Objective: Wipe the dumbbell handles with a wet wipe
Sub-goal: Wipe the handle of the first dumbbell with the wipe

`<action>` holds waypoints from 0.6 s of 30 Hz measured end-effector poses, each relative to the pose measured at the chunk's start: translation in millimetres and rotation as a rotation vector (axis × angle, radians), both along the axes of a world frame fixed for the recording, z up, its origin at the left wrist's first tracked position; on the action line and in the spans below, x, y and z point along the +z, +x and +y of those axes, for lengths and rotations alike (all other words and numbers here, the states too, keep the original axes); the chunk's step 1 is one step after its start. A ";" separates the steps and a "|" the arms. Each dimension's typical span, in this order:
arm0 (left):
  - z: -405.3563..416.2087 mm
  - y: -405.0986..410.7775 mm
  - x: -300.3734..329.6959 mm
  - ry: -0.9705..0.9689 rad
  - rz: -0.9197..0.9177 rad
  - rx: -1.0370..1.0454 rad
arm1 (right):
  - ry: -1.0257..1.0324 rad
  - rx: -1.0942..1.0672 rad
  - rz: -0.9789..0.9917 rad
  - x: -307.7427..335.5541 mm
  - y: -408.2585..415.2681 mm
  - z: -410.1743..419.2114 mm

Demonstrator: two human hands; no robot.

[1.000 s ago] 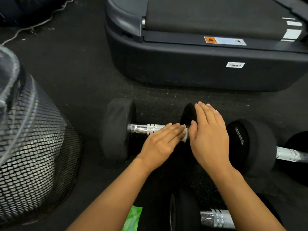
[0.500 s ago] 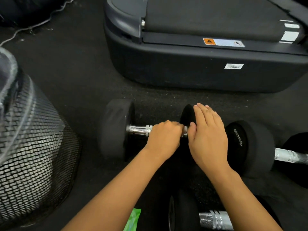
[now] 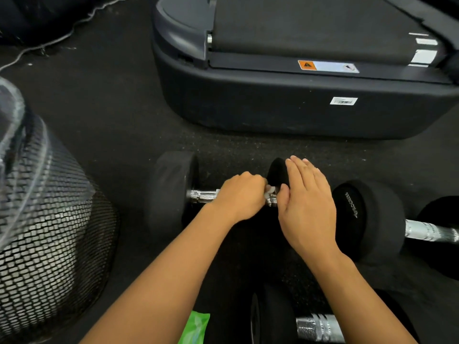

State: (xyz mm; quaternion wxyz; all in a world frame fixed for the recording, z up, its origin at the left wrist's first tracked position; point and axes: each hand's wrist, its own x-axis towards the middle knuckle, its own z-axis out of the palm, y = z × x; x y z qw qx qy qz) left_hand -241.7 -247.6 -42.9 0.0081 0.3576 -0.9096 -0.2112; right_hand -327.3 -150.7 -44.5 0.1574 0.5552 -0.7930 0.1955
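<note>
Wiping dumbbell handle (image 3: pixel 202 195), frame centre.
My left hand (image 3: pixel 239 198) grips the handle; right hand (image 3: pixel 306 207) flat, fingers straight, on the weight head (image 3: pixel 277 172).

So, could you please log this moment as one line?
left hand: grips dumbbell handle | right hand: flat on weight | wipe: barely visible

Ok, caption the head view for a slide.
Left hand grips a dumbbell handle; right hand steadies its weight.

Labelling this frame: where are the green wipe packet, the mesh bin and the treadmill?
green wipe packet (image 3: pixel 195 327), head view, wrapper front.
mesh bin (image 3: pixel 49 244), head view, side wall.
treadmill (image 3: pixel 273 108), head view, rear housing.
</note>
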 end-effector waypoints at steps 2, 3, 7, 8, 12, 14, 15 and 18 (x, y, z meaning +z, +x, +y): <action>-5.6 -5.1 2.5 0.020 -0.034 0.001 | 0.003 0.004 -0.007 -0.1 0.4 0.1; -4.5 -5.7 1.5 -0.002 -0.034 -0.011 | 0.005 0.005 -0.008 -0.2 0.5 0.0; 14.4 15.7 -23.4 -0.160 0.305 -0.035 | -0.007 0.002 -0.012 0.6 0.2 -0.5; 17.5 23.5 -34.9 -0.230 0.423 -0.063 | -0.012 0.003 -0.013 0.9 0.1 -0.7; 26.3 34.9 -67.5 -0.459 0.668 -0.090 | -0.016 0.014 -0.018 0.5 0.8 0.0; 29.1 28.6 -69.3 -0.471 0.683 -0.134 | -0.018 0.009 -0.019 0.0 0.6 0.4; 29.0 27.0 -68.5 -0.470 0.679 -0.160 | -0.021 0.008 -0.020 0.0 0.3 0.5; 21.5 36.6 -70.4 -0.526 0.675 -0.217 | -0.028 0.017 -0.023 0.3 0.2 0.1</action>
